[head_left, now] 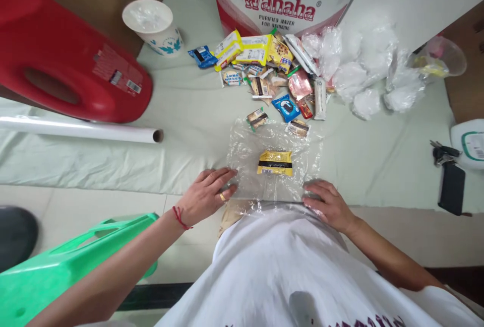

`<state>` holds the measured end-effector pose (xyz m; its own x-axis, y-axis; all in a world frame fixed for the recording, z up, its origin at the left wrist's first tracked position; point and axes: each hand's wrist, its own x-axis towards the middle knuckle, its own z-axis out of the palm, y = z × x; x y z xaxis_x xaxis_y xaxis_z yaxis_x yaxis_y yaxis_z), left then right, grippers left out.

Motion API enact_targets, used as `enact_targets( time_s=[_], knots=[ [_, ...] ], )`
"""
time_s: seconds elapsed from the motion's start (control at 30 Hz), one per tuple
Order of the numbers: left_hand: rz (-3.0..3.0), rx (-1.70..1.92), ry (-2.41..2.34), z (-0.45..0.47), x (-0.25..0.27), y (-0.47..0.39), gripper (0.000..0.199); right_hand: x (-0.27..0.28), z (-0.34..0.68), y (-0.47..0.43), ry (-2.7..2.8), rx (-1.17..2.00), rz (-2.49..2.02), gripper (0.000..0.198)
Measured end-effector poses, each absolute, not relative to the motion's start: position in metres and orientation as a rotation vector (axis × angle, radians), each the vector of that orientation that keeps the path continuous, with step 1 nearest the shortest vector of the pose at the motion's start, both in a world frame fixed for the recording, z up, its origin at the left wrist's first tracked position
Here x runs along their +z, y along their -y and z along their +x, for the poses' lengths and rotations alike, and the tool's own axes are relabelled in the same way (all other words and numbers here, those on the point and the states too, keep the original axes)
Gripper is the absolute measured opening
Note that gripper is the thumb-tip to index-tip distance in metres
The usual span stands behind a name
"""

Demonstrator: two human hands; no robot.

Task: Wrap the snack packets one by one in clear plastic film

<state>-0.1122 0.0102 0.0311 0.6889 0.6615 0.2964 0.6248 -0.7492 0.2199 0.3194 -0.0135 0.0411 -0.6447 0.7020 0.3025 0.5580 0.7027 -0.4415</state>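
Note:
A yellow wrapped snack packet with a dark band lies near the middle of a clear plastic film sheet. The sheet is spread at the table's front edge, and its near part hangs over. My left hand, with a ring and a red wrist string, rests on the sheet's left edge, fingers stretched out. On the opposite side my right hand touches the sheet's right edge with fingers extended, its thumb side low against the film. Neither hand touches the packet. Just beyond the sheet lie two small wrapped snacks, one a striped biscuit packet.
Behind is a pile of mixed snacks, with film-wrapped bundles to its right and a Wahaha box behind. Leftward are a paper cup, red jug and film roll. Keys and a black case lie right.

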Motion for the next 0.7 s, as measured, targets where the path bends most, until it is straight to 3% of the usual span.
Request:
enact_targets(
  time_s=[0.23, 0.4, 0.53, 0.7],
  knots=[
    [2.397, 0.663, -0.984, -0.109, 0.049, -0.021, 0.004, 0.076, 0.316, -0.016, 2.144, 0.883, -1.009, 0.02],
    [1.962, 0.783, -0.924, -0.111, 0.065, -0.04, 0.008, 0.096, 0.316, -0.045, 1.926, 1.109, -1.114, 0.007],
    [1.63, 0.789, -1.119, -0.106, 0.07, -0.06, 0.024, 0.097, 0.312, -0.063, 1.637, 1.301, -1.359, 0.024],
    [1.34, 0.72, -1.434, -0.084, 0.066, -0.089, 0.041, 0.083, 0.302, -0.084, 1.389, 1.254, -1.698, 0.049]
  ],
)
